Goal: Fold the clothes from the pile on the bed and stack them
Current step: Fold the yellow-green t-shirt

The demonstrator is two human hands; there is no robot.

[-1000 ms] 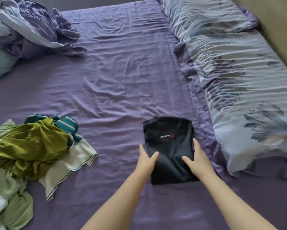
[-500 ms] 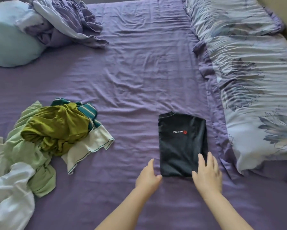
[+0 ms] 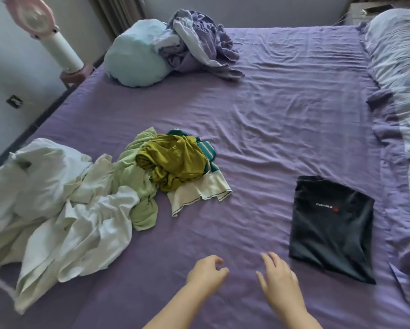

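Left hand point(image 3: 205, 273): hovers over the bed sheet at the near edge, fingers loosely curled, holding nothing.
Right hand point(image 3: 278, 277): just beside the left, fingers spread and relaxed, apart from the shirt.
Black shirt point(image 3: 331, 227): folded into a rectangle, flat on the bed point(image 3: 270, 119) at the near right, beside the patterned quilt point(image 3: 403, 67).
Pile point(image 3: 173, 160): unfolded clothes at the left, an olive garment on top of green, striped and white ones.
Far left: a light-blue pillow point(image 3: 135, 55) with crumpled purple bedding point(image 3: 199, 46) against it.
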